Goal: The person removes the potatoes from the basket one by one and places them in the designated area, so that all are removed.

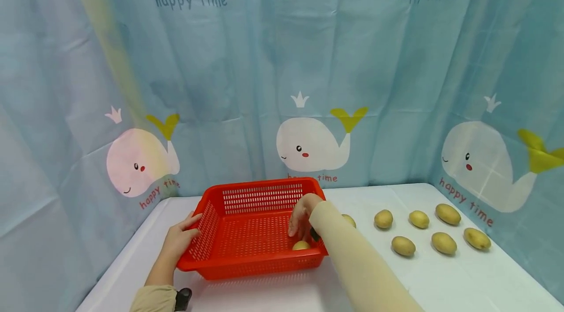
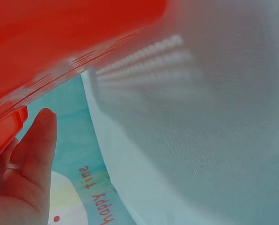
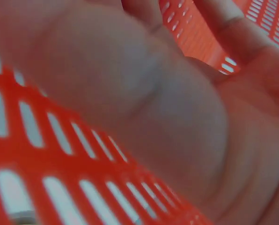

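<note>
A red plastic basket (image 1: 253, 259) with slotted sides stands on the table. At its left rim my left hand (image 1: 176, 241) holds the edge; in the left wrist view that hand (image 2: 25, 173) is beside the rim, its thumb extended and the other fingers partly hidden. My right hand (image 1: 301, 214) reaches inside at the right end, fingers pointing down, just above a potato (image 1: 301, 245). The front wall hides part of that potato. In the right wrist view, the right hand (image 3: 177, 108) lies close to the slotted wall, with loosely bent fingers and no potato visible in it.
Right of the basket, several potatoes lie spread on the white table (image 1: 462, 282), among them one potato (image 1: 384, 219) and another potato (image 1: 477, 239). My right sleeve (image 1: 361, 258) partly covers a nearer potato (image 1: 349, 220). A blue whale-print curtain (image 1: 246, 150) hangs around the table.
</note>
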A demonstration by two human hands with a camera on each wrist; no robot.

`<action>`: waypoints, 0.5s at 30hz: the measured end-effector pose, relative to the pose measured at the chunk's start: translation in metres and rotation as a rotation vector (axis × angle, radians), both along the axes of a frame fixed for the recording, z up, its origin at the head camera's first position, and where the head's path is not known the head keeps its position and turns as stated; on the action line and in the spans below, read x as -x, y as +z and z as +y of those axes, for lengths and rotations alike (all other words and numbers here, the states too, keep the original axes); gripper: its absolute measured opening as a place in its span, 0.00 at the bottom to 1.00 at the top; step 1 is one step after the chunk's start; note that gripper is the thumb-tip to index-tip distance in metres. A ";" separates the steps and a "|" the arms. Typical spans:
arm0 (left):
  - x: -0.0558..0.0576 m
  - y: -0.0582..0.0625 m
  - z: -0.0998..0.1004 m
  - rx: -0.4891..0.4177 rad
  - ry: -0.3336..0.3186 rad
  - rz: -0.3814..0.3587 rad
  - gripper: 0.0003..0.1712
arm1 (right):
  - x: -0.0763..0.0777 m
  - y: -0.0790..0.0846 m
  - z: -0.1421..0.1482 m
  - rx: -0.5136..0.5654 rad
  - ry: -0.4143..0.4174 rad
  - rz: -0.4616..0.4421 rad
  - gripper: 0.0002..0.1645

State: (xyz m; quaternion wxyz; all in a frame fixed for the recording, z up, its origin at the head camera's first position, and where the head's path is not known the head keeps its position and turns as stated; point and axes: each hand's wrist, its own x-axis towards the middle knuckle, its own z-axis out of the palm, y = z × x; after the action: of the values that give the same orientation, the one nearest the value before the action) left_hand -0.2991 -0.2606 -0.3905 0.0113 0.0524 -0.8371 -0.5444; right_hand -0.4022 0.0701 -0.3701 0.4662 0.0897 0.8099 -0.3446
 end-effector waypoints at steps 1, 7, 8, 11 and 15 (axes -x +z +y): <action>0.000 0.000 0.000 -0.004 0.000 0.001 0.32 | -0.001 -0.001 0.001 -0.010 -0.005 -0.013 0.13; 0.000 -0.004 0.001 -0.009 0.002 -0.014 0.31 | -0.002 -0.005 0.002 0.038 0.124 -0.133 0.07; -0.001 -0.004 0.001 -0.007 0.003 -0.016 0.31 | -0.002 -0.007 0.001 0.071 0.151 -0.167 0.07; -0.001 -0.005 0.001 -0.016 0.000 -0.023 0.32 | 0.000 -0.010 0.000 0.177 0.177 -0.231 0.07; 0.000 -0.001 0.000 -0.022 0.002 -0.035 0.32 | 0.003 -0.012 -0.004 0.280 0.154 -0.176 0.07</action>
State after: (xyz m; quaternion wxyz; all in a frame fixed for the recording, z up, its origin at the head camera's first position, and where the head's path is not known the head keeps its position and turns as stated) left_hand -0.2986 -0.2611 -0.3913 -0.0032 0.0631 -0.8312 -0.5524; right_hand -0.4049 0.0658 -0.3820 0.5682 -0.0087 0.7145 -0.4080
